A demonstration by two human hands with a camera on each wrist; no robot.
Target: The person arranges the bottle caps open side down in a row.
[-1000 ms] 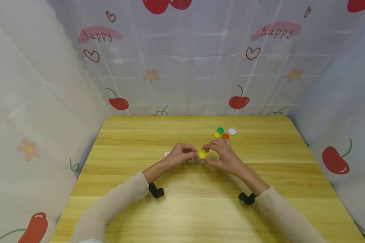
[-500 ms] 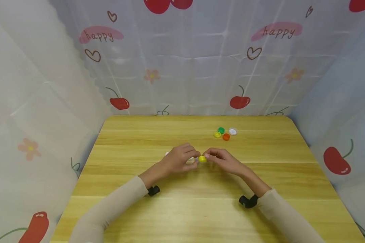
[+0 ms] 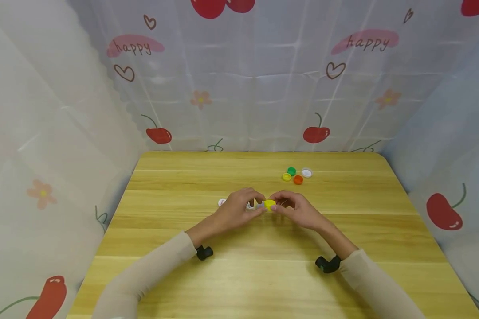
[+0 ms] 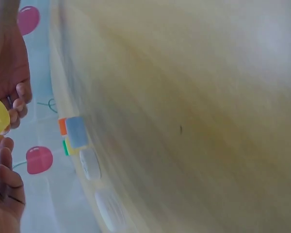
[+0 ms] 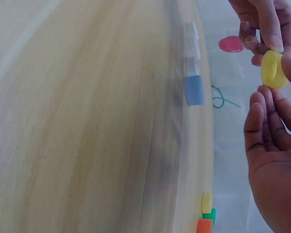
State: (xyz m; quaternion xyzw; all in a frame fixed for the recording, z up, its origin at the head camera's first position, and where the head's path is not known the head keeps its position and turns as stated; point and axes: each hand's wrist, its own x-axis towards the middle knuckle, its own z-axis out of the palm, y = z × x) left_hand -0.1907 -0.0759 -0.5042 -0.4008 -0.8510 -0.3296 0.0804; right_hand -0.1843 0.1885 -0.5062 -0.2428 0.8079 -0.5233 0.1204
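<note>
In the head view a round yellow bottle cap (image 3: pixel 269 204) is held up between the two hands. My left hand (image 3: pixel 240 208) pinches its left side with thumb and fingertips. From the other side my right hand (image 3: pixel 302 214) grips it with thumb and fingers. The right wrist view shows the yellow cap (image 5: pixel 272 70) standing on edge, its hollow side visible, above the table level. Behind the hands on the table sits a light blue cap (image 5: pixel 194 90). White caps stand beside it, one (image 3: pixel 250 205) partly covered by the left hand and another (image 3: pixel 221 202) farther left.
Toward the back right of the wooden table (image 3: pixel 239 274) lie a green cap (image 3: pixel 291 171), a yellow cap (image 3: pixel 286 177), an orange cap (image 3: pixel 298 180) and a white cap (image 3: pixel 307 173). A printed curtain (image 3: pixel 247 97) encloses the table. Black wrist mounts (image 3: pixel 328 264) hang under the forearms.
The yellow cap has tipped from facing the head camera to a flatter angle between the hands. My left hand has turned and its thumb has moved onto the cap. The caps at the back are unmoved.
</note>
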